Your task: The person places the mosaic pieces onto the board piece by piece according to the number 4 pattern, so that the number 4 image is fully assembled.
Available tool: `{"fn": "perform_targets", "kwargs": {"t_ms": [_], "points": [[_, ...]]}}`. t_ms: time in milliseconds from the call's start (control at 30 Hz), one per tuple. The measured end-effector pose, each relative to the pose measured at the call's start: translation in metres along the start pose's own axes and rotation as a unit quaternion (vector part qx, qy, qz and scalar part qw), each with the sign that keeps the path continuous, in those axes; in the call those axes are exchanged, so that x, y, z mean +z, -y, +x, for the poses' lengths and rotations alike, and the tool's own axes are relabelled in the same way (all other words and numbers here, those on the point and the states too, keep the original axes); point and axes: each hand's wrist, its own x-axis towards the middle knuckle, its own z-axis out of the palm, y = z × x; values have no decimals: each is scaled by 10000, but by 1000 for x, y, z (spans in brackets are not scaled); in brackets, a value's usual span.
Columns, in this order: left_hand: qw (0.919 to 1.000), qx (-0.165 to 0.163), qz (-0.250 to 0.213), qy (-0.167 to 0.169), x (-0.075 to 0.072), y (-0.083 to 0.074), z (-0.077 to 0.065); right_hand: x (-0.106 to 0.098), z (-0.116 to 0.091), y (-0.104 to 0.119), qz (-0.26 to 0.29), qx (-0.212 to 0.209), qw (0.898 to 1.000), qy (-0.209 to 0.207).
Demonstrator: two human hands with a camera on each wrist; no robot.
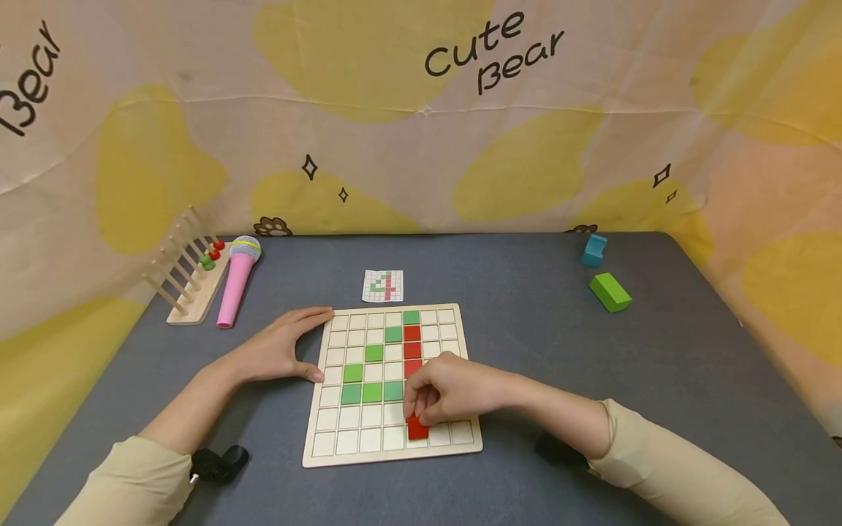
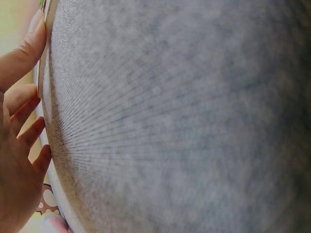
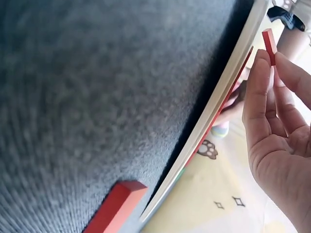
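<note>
A white-celled grid board with a wooden rim lies on the table. Green tiles run down its middle in a slant and a short row, and red tiles form a column beside them. Over the lower rows, my right hand pinches a red square tile between thumb and fingertips; in the right wrist view the tile stands on edge above the board. My left hand rests at the board's left side, thumb on the edge and fingers stretched toward the upper corner.
Behind the board lies a small pattern card. A peg stand with beads and a pink toy microphone are at left. Blue and green blocks sit at right. A red block appears in the right wrist view.
</note>
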Motion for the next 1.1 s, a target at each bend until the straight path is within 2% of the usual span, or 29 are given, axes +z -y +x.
{"fn": "perform_targets", "kwargs": {"t_ms": [1100], "points": [[10000,31,2,1,0,0,0,12,3,2,-703,150,9971,-264]]}}
